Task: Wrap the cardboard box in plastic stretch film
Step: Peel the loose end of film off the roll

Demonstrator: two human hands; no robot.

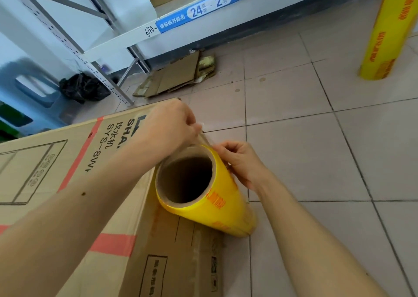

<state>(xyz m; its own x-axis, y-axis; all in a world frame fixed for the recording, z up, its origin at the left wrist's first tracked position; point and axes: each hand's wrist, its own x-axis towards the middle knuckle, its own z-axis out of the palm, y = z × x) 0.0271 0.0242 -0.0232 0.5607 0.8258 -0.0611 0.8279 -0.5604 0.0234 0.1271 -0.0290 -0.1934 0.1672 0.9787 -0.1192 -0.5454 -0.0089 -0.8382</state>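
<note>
1. While the yellow stretch film roll (203,192) stands at frame center against the cardboard box (67,161) at lower left, left hand (169,127) pinches its loose film edge (203,138).
2. Right hand (242,161) grips the roll's top rim.
3. Second film roll (382,32) stands upper right.

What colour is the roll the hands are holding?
Yellow with orange lettering, on the stretch film roll; the head view shows it.

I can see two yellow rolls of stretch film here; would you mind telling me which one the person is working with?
The near roll, leaning against the cardboard box, with both hands at its top rim: left hand and right hand pinching film. The other roll stands alone, untouched, far right.
</note>
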